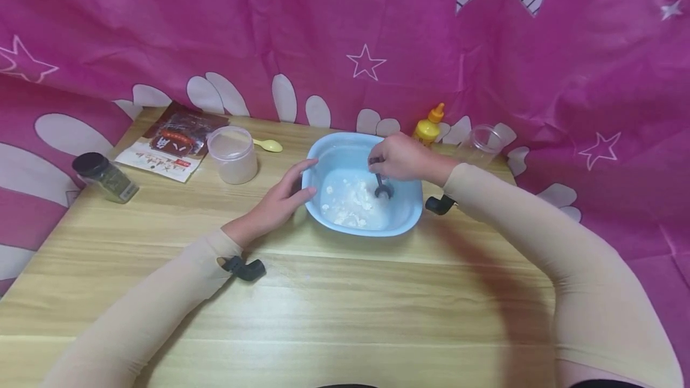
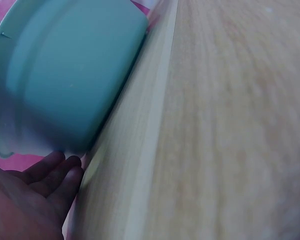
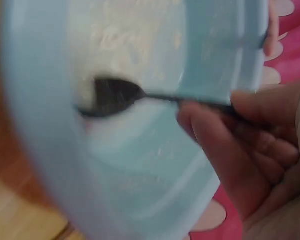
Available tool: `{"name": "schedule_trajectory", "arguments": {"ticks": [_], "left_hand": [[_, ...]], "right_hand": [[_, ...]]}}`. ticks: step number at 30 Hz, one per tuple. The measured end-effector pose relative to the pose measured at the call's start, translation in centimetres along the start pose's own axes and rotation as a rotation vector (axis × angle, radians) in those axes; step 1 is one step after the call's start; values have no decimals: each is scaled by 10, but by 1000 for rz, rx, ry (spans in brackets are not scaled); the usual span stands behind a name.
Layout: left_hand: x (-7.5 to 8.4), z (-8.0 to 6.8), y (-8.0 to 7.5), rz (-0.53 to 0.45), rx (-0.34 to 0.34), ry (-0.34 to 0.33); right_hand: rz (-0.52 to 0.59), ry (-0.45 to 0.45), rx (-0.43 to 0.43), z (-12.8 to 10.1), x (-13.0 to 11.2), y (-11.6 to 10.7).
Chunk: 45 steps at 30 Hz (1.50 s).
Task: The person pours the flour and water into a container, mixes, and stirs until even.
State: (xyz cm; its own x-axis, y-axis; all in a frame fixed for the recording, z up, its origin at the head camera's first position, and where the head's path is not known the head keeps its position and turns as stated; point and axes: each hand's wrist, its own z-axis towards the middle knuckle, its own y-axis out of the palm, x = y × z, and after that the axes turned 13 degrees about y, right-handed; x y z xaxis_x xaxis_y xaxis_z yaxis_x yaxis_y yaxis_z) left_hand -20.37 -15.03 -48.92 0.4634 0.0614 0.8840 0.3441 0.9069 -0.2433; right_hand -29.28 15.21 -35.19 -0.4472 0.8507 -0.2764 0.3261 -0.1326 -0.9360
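A: Where does the work stand?

B: Mid-stir, by my reading. The bowl (image 1: 362,184) sits near the far edge of the table (image 1: 334,310), right of its middle. The right hand (image 1: 400,157) has its fingers curled tight round the handle of a dark spoon (image 1: 381,187), whose head is down in the white lumpy mix (image 1: 353,201).

A: And the left hand (image 1: 277,202)?

B: Fingers straight, laid against the bowl's left wall, steadying it rather than gripping.

A: What does the next move call for?

B: I'd judge more turning of the spoon through the lumps, with the left hand bracing so the bowl doesn't slide.

A: Do the wrist views add anything?

B: The right wrist view shows the spoon head (image 3: 110,96) up close against the mix and the fingers (image 3: 225,150) pinching the handle, though it is blurred, so I can't say how wet the mix is. The left wrist view shows the bowl's outer wall (image 2: 75,75) and fingertips (image 2: 65,167) at its base. Only the head view shows the jar (image 1: 233,154), packet (image 1: 172,142), spice jar (image 1: 105,177) and yellow bottle (image 1: 429,126) along the far edge.
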Motion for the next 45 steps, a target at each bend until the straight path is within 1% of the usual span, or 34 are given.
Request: {"name": "schedule_trajectory", "arguments": {"ticks": [3,4,6,9,12,14,16,18,20,22,24,26,29,31,32,34,37,39,41,43,45], "left_hand": [[0,-1,0,2,2,-2],[0,-1,0,3,3,-2],[0,-2,0,1,7,-3],[0,-2,1,-4,10,-1],[1,-1,1,-7,7,-1],[1,-1,1,-5,4,-2],[2,-1,1,-4,3,-3],[2,0,1,1,1,-1],[2,0,0,5,1,-2],[1,1,-1,8,2,-1],[1,1,-1,11,4,1],[0,1,-2,12,8,2],[-1,0,-2,10,15,6],[-1,0,-2,5,20,6],[-1,-1,-2,3,22,7],[-1,-1,-1,1,24,12],[-1,-1,0,1,27,13],[-1,-1,0,3,24,18],[-1,-1,0,5,22,18],[-2,0,0,7,16,19],[-1,0,0,8,11,17]], "right_hand": [[103,-1,-114,-1,-8,3],[146,4,-140,-1,-10,4],[225,16,-156,-1,-14,6],[324,46,-124,2,-16,8],[379,77,-44,6,-13,10],[394,106,15,8,-10,9],[382,134,67,9,-7,8],[346,158,109,8,-5,5],[290,171,132,8,-1,3],[231,176,133,6,0,2],[191,172,103,6,1,0],[183,156,47,5,-1,-1],[233,126,-49,5,-5,0],[281,105,-80,7,-7,1],[308,98,-82,8,-7,2],[352,94,-58,10,-7,4],[373,113,24,14,-4,5],[317,138,91,16,0,5],[233,157,136,16,3,3],[161,174,136,14,5,1],[137,168,93,12,5,0]]}}
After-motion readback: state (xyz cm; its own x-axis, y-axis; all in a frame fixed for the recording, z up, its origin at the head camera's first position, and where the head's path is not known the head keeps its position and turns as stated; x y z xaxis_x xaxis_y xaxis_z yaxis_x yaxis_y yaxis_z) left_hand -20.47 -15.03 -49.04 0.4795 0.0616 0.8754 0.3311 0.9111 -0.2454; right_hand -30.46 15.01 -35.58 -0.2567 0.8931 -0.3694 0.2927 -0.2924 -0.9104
